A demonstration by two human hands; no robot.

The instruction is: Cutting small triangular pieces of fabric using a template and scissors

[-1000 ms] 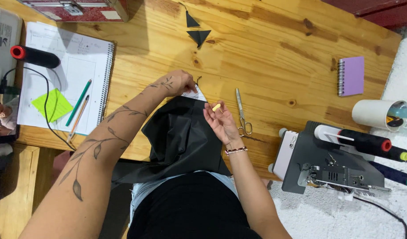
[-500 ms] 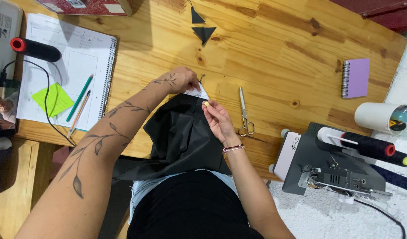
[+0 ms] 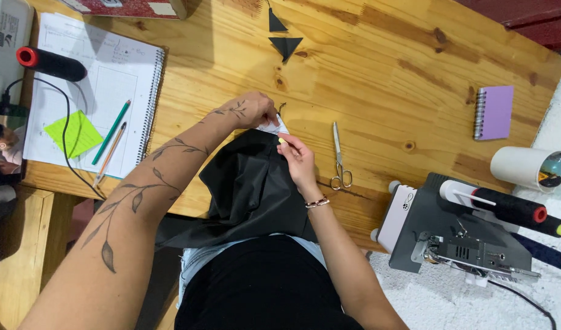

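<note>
- Head view, the surface: a wooden table (image 3: 378,67) of pale knotty planks fills most of the picture. Its near edge runs just in front of the person's lap. To the right of the table lies a white, rough-textured surface (image 3: 439,299).
- On the left of the table lies an open spiral notebook (image 3: 109,79). On its page rest a green paper square (image 3: 77,132), a green pencil (image 3: 112,132) and a second pencil (image 3: 110,154) just beside it. A black cylinder with a red end (image 3: 48,62) lies across the notebook's upper left corner, and a thin black cable (image 3: 63,131) runs over the page.
- At the far edge of the table lie two small black fabric triangles (image 3: 284,44).
- A small purple spiral notepad (image 3: 494,112) lies well to the right.
- Scissors (image 3: 339,157) lie closed on the table, just right of the hands.
- Black fabric (image 3: 250,183) hangs from the table edge down into the lap.
- The left hand (image 3: 253,111) pinches the fabric's top corner, where a small white piece (image 3: 276,127) shows.
- The right hand (image 3: 297,160) has its fingers bent, thumb and forefinger closed on something tiny and yellowish beside that corner.
- Containers: a white cup (image 3: 524,166) lies on its side at the right; its contents are too small to tell.
- A grey sewing machine (image 3: 457,232) stands on the white surface, with thread spools (image 3: 518,211) beside it.
</note>
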